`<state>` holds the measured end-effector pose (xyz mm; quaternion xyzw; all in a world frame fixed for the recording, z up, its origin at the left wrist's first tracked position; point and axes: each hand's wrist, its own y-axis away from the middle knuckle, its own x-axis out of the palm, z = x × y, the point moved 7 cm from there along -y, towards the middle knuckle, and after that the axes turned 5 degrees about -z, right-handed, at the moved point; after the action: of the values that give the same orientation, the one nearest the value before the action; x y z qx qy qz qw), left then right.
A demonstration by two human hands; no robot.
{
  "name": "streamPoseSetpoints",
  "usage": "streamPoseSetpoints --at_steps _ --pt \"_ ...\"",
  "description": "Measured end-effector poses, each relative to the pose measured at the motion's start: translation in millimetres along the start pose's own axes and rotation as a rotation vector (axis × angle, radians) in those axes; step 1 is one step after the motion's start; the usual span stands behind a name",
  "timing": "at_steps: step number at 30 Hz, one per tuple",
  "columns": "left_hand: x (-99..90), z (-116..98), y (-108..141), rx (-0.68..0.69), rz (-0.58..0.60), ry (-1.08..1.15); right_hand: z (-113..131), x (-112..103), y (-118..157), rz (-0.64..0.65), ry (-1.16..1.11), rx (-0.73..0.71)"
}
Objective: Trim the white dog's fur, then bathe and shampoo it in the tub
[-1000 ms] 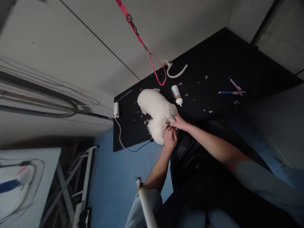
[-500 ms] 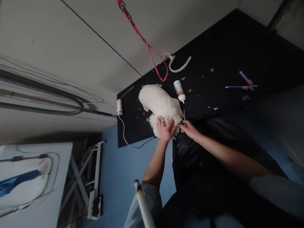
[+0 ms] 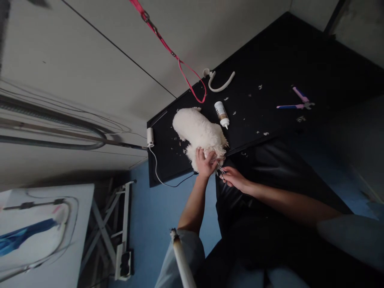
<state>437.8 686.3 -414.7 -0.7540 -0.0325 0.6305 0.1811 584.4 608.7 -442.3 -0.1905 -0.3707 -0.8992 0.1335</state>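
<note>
A white, curly-coated dog (image 3: pixel 196 128) lies on the black table, its fluffy head toward me at the table's near edge. My left hand (image 3: pixel 205 164) grips the dog's head, fingers pressed into the fur and the thumb toward the right. Just to the right, my right hand (image 3: pixel 235 179) holds a pair of scissors (image 3: pixel 221 168). The blades point up and left, with the tips by the left hand's thumb and the head fur. Whether the blades are parted is too small to tell. A white squeeze bottle (image 3: pixel 221 114) with a brown label lies beside the dog.
A pink grooming loop (image 3: pixel 192 82) hangs over the black table (image 3: pixel 270 52). Pink-and-blue nail clippers (image 3: pixel 295 105), a curved white holder (image 3: pixel 222 86), a corded white clipper (image 3: pixel 150 137) and fur tufts lie on it. A burnt cigarette (image 3: pixel 183 260) juts up in the foreground.
My right hand has come down and left, and the scissors have swung from upright beside the dog to slanting toward its head. My left hand stays on the head. The view has shifted slightly.
</note>
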Motion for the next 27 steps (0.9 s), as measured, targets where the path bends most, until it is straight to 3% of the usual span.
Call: streamPoseSetpoints --at_steps 7,15,23,27 --pt "-1.7 1 -2 -0.027 -0.014 -0.004 3 5 -5 0.022 -0.039 -0.046" --pt "-2.0 7 -4 -0.047 -0.048 0.005 -3 3 16 0.082 -0.003 -0.031" --pt "-0.6 8 -1 -0.041 -0.059 -0.029 6 13 -5 0.049 -0.075 -0.007" --pt "0.0 12 2 -0.019 -0.095 -0.03 2 16 0 0.045 -0.094 0.024"
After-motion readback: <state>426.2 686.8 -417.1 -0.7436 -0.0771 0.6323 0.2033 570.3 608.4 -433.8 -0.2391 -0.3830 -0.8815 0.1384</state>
